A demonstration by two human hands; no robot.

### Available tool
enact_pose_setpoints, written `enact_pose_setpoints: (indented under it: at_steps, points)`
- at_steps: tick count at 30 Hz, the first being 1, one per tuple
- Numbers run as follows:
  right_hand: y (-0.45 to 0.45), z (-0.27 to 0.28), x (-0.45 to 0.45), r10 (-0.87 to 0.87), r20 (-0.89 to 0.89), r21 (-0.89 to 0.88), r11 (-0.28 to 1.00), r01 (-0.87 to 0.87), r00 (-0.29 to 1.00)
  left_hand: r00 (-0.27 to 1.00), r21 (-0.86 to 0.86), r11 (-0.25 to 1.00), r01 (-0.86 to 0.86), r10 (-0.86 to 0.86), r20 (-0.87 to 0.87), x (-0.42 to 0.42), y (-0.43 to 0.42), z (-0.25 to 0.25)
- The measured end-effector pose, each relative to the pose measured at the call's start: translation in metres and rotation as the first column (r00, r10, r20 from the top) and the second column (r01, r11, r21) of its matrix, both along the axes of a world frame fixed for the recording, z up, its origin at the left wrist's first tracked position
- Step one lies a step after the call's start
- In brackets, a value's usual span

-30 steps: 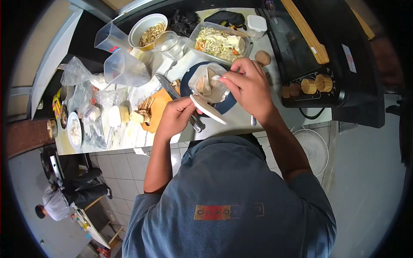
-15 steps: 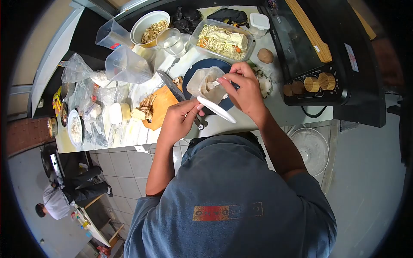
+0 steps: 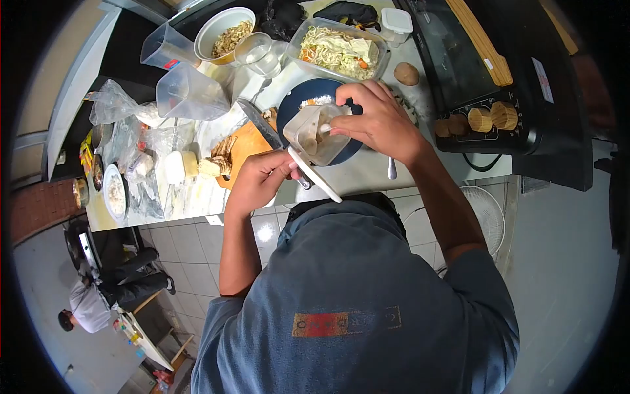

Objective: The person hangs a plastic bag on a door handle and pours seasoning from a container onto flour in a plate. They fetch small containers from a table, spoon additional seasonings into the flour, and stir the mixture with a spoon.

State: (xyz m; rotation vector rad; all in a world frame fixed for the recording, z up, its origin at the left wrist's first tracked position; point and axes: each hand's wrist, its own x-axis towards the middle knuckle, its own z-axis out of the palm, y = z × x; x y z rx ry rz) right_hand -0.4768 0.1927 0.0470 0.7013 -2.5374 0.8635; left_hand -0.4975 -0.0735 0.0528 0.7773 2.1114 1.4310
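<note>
My left hand [image 3: 259, 182] pinches a round white lid [image 3: 316, 176], tilted beside the mouth of a clear plastic container [image 3: 303, 128]. My right hand [image 3: 380, 121] is closed on a small white spoon [image 3: 325, 128], its end inside the container; the fingers hide part of it. Some pale, grainy stuff shows in the container. Below sits a dark blue bowl [image 3: 287, 108] with white and orange bits in it. A knife [image 3: 260, 123] lies across an orange cutting board [image 3: 248, 148] holding sliced brown pieces, close to my left hand.
Behind the bowl stands a tub of noodles and vegetables [image 3: 338, 52]. A white bowl of chopped pieces [image 3: 226, 36] and clear containers [image 3: 190, 95] stand at the back left. A black appliance with wooden knobs [image 3: 482, 121] occupies the right. Another person [image 3: 92, 305] is at lower left.
The container and lid have shifted toward my body and slightly left. More of the bowl's contents shows, and a metal handle has come into view near my right wrist.
</note>
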Motion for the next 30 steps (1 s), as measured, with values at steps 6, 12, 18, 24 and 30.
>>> enact_pose_setpoints:
  at_steps: [6, 12, 18, 24, 30]
  points:
    - [-0.003, -0.003, -0.006, 0.131, 0.061, -0.009, 0.991, -0.131, 0.99, 0.999, 0.013, 1.0, 0.015, -0.015, 0.05, 0.002, -0.007, -0.008]
    - [-0.009, -0.018, -0.01, 0.115, 0.132, -0.105, 0.989, -0.102, 0.985, 0.996, -0.005, 1.0, 0.013, -0.013, 0.09, 0.009, -0.008, -0.007]
    - [-0.017, -0.03, -0.014, 0.097, 0.14, -0.287, 0.957, -0.053, 0.985, 0.988, 0.018, 0.999, -0.047, 0.044, 0.151, 0.011, -0.012, -0.012]
    - [-0.019, -0.022, -0.017, -0.042, 0.148, -0.403, 0.91, 0.099, 0.988, 0.973, 0.028, 0.99, -0.139, 0.132, 0.188, 0.013, -0.019, -0.021]
    - [-0.014, -0.043, -0.015, -0.217, 0.077, -0.467, 0.854, 0.228, 0.973, 0.935, -0.02, 0.959, -0.283, 0.281, 0.219, 0.018, -0.048, -0.025]
